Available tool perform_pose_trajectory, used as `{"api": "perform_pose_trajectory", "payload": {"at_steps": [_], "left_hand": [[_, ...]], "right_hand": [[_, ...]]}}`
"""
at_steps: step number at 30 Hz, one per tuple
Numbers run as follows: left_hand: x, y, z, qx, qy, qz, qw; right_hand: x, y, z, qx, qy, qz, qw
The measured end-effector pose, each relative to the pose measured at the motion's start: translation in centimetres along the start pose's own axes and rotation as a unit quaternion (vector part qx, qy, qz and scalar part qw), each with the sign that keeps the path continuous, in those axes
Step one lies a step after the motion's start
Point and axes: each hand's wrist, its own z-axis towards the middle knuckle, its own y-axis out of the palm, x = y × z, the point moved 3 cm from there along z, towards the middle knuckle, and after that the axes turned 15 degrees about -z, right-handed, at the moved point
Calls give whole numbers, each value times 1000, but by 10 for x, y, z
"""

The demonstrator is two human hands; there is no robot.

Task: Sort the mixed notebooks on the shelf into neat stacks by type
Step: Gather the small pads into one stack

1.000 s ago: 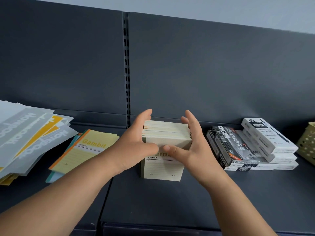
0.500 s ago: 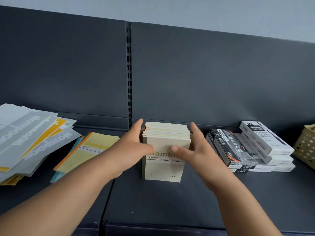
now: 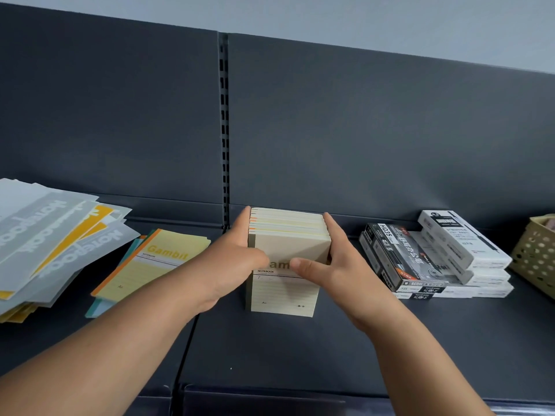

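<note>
A thick stack of cream "Gambit" notebooks (image 3: 285,291) stands upright on the dark shelf (image 3: 300,352) at the centre. My left hand (image 3: 231,265) presses its left side, thumb across the front cover. My right hand (image 3: 336,265) clasps the right side, thumb on the cover too. To the left, a few yellow and teal Gambit notebooks (image 3: 156,262) lie flat and fanned. Further left lies a loose pile of grey and yellow "Notebook" covers (image 3: 51,244).
Stacked black and white boxes (image 3: 432,259) lie right of the held stack. A cream perforated basket (image 3: 537,256) sits at the far right edge. The shelf's dark back panel (image 3: 360,139) rises just behind the stack.
Both hands have slid down and closer around the stack's sides, squaring it. The stack stays in the same place.
</note>
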Motion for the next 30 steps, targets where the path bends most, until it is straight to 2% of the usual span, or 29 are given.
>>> {"api": "perform_pose_trajectory", "payload": {"at_steps": [8, 13, 19, 24, 30], "left_hand": [[1, -1, -2, -8, 7, 29, 1000], [0, -3, -4, 18, 48, 57, 997], [-4, -11, -1, 47, 74, 35, 996], [1, -21, 2, 65, 65, 21, 996], [6, -44, 21, 110, -3, -48, 993]], "right_hand": [[-1, 2, -1, 20, 19, -34, 999], [1, -1, 1, 80, 1, -66, 995], [13, -8, 8, 90, 13, -13, 996], [9, -9, 18, 64, 20, 44, 997], [-6, 1, 40, -16, 55, 107, 993]]}}
